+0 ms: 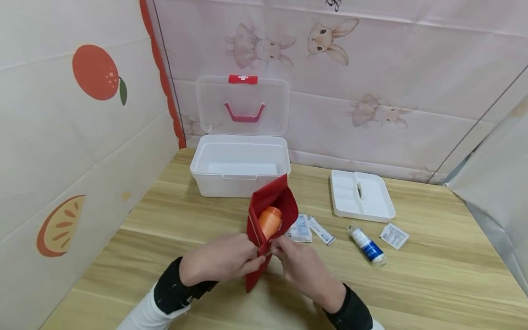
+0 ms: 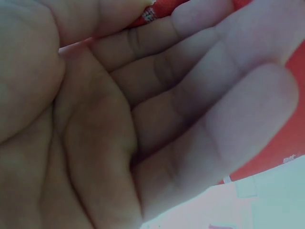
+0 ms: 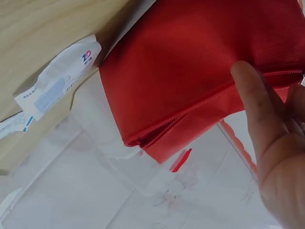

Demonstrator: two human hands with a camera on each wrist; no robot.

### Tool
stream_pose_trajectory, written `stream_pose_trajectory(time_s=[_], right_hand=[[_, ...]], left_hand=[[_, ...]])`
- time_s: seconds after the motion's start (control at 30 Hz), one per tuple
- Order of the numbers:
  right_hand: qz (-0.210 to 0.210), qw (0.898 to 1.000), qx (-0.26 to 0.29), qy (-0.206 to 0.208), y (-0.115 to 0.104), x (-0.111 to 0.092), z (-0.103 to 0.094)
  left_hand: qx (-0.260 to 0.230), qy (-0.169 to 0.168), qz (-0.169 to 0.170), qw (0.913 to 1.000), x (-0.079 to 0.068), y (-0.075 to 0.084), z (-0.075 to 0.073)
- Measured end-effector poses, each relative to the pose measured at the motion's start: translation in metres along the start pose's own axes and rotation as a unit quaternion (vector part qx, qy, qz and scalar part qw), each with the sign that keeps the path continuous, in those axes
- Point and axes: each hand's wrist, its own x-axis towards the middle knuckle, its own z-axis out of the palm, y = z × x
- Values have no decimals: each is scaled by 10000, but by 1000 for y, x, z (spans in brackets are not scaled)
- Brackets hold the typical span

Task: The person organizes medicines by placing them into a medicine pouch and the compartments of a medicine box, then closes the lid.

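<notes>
Red, the pouch (image 3: 190,81) stood between my hands, its long open mouth running away from me toward the white box (image 1: 222,187). My left hand (image 1: 227,257) and right hand (image 1: 300,266) both pinched its near end, neither nearer; an orange bottle (image 1: 270,222) sat inside.

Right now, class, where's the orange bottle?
In the head view, the orange bottle sits inside the red pouch, beyond the left hand and right hand and left of the white tray.

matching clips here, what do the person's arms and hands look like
The left hand and right hand are ungloved, each with a wide black wristband; a white sleeve shows beyond the left one, a sliver of white beyond the right.
</notes>
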Motion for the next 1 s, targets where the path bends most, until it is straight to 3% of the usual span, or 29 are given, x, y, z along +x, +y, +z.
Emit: stream_pose_trajectory(time_s=[0.33,0.53,0.8,1.0], right_hand=[[365,9992,-75,168,4,0,-1],[461,9981,-155,387,4,0,-1],[433,9913,-434,1164,11,1,2],[455,9917,-337,1150,12,1,2]], left_hand=[[115,-333,-3,9994,-1,1,-2],[133,-349,45,9993,-3,1,-3],[440,-348,315,9979,-7,0,-3],[383,-328,-25,9987,-11,1,-3]])
